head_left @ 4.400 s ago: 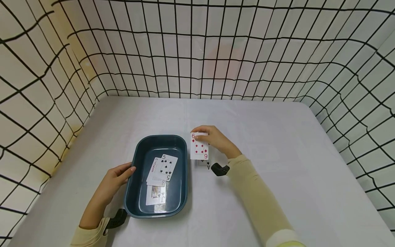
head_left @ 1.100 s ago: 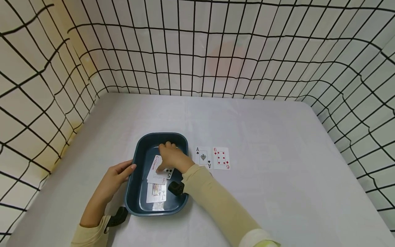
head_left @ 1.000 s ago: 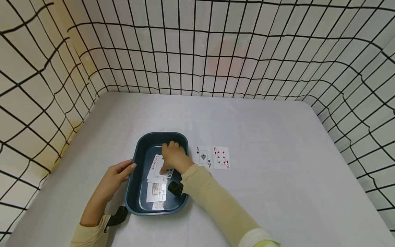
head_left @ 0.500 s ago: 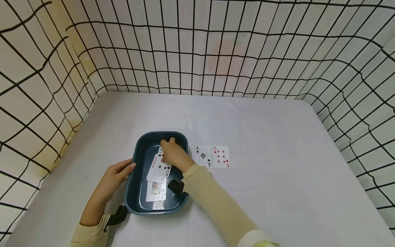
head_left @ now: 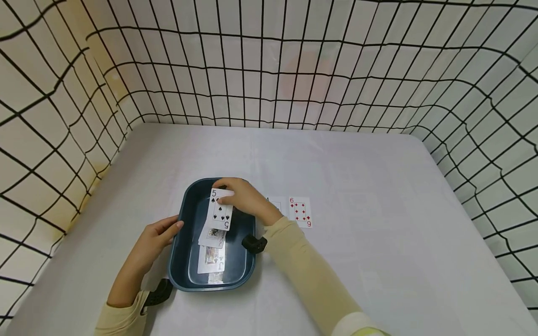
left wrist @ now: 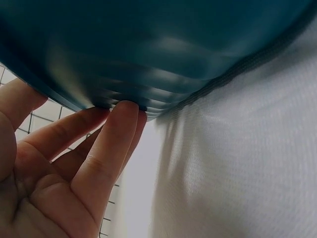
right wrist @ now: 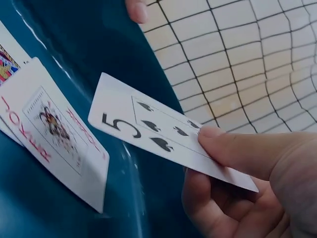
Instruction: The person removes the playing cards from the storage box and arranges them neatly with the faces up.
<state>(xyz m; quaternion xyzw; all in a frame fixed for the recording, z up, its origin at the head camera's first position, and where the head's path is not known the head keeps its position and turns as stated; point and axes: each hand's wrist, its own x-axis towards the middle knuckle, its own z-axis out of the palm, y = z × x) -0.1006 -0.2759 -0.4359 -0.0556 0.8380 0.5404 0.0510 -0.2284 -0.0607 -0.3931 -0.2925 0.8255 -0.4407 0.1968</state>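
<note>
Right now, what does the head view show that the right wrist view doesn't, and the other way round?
Only the head view shows the six of diamonds lying on the table, the jack at the near end of the tray, and the left hand against the tray's side. Only the right wrist view shows the thumb on top and fingers beneath, pinching the card. Both show the right hand holding the five of spades above the blue tray, and the joker in it.
</note>
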